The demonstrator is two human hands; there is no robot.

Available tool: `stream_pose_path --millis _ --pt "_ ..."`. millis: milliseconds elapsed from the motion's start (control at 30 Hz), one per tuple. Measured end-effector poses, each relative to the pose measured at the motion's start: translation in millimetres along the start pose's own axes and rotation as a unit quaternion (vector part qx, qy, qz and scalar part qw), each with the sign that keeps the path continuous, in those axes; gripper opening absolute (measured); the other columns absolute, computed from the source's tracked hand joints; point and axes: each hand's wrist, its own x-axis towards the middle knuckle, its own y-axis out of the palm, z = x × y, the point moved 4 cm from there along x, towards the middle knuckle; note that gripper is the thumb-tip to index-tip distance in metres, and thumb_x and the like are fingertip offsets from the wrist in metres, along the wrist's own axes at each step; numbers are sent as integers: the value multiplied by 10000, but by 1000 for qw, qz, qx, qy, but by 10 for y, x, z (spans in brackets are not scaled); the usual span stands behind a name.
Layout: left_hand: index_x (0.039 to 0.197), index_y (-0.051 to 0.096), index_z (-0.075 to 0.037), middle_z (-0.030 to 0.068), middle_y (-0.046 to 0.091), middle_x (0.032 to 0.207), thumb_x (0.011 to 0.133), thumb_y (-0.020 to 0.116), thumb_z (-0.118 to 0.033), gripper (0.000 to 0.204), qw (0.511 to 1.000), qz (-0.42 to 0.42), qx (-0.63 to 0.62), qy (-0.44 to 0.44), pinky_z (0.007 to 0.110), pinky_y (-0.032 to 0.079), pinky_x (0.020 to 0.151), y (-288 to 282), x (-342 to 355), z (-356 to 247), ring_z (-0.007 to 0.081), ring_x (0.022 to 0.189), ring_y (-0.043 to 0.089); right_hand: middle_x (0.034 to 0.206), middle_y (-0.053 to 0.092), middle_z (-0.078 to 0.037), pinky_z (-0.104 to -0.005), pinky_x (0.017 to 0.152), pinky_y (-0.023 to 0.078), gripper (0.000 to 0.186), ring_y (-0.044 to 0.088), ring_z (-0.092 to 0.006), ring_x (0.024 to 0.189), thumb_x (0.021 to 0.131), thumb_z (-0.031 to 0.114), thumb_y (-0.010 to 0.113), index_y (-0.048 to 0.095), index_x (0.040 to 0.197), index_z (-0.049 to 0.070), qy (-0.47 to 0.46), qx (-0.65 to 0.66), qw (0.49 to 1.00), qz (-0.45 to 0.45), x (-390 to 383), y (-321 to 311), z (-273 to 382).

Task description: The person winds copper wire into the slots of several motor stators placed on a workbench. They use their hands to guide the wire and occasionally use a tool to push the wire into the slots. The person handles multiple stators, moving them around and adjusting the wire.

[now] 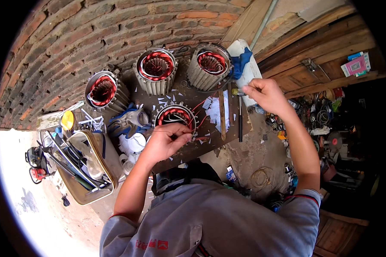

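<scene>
On the dark workbench [188, 147] stands a motor stator [176, 109] with red-sleeved windings and white leads inside its ring. My left hand [169, 143] is at its near rim, thumb and fingers pinched together; what they hold, if anything, is hidden. Raised to the right, beside a white board [247, 77], my right hand [266, 94] is closed in a pinch. A small pale bit shows at its fingertips, too unclear to name. Red wires [201, 122] trail from the stator toward a white paper sheet [218, 109].
Three finned motor housings [156, 88] with red windings stand along the brick wall. Gloves [131, 122] and a white tape roll [137, 141] lie left of the stator. A rod-like black-handled tool [240, 124] lies to the right. A tool-filled bin [109, 171] is at left; paper scraps litter the bench.
</scene>
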Motion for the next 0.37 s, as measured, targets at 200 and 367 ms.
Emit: stream_pose_path --millis 200,367 --pt "686 560 -17 73 577 717 936 595 -162 291 967 -87 -213 112 280 453 616 -52 -46 -23 119 635 533 622 563 25 -216 512 386 305 477 -27 584 933 222 627 575 713 18 174 132 976 -1 -1499 313 -959" --pt "599 448 -61 87 497 657 964 538 -240 416 918 -98 -329 200 243 308 457 -144 -11 -276 87 474 337 620 563 -15 -247 548 419 256 463 -44 603 889 229 684 643 808 -10 181 257 949 -37 -2537 1032 -1498"
